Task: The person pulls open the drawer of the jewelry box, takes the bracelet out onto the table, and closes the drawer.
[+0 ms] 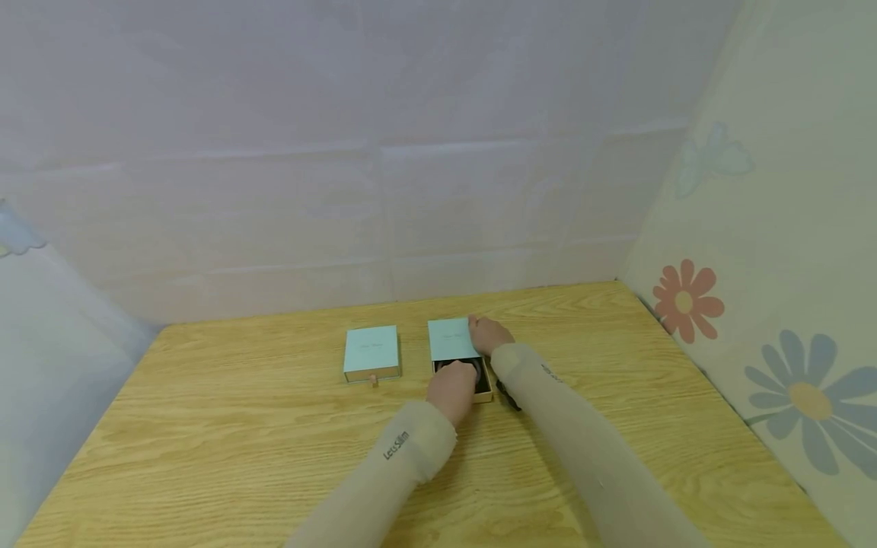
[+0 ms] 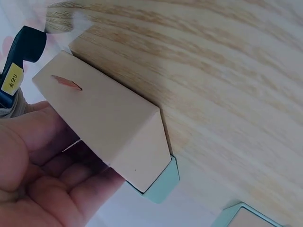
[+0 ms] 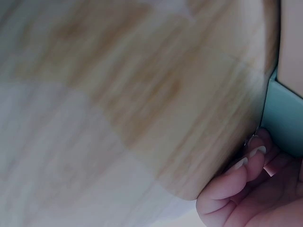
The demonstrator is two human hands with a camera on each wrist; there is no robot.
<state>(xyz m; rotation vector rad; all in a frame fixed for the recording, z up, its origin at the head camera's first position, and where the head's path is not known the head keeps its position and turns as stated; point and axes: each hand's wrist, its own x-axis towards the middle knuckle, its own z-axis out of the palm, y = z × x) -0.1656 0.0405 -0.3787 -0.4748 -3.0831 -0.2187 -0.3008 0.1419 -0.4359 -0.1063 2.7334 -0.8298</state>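
A light blue gift box (image 1: pixel 450 340) lies on the table, its cream drawer (image 1: pixel 483 396) pulled out toward me. Dark lining shows inside the drawer, with a dark, rounded thing (image 1: pixel 477 369) partly visible beside my left hand (image 1: pixel 452 390). That hand reaches over the drawer; in the left wrist view its bent fingers go past the drawer wall, and their tips are hidden. At the far right corner of the box, my right hand (image 1: pixel 489 335) grips the blue sleeve. Its curled fingers (image 3: pixel 232 182) lie along the box's side in the right wrist view.
Left of the open box stands a second light blue box (image 1: pixel 371 350), closed, with a small pull tab (image 1: pixel 374 380). The wooden table (image 1: pixel 226 426) meets a pale wall behind and a flower-patterned wall (image 1: pixel 774 304) at the right.
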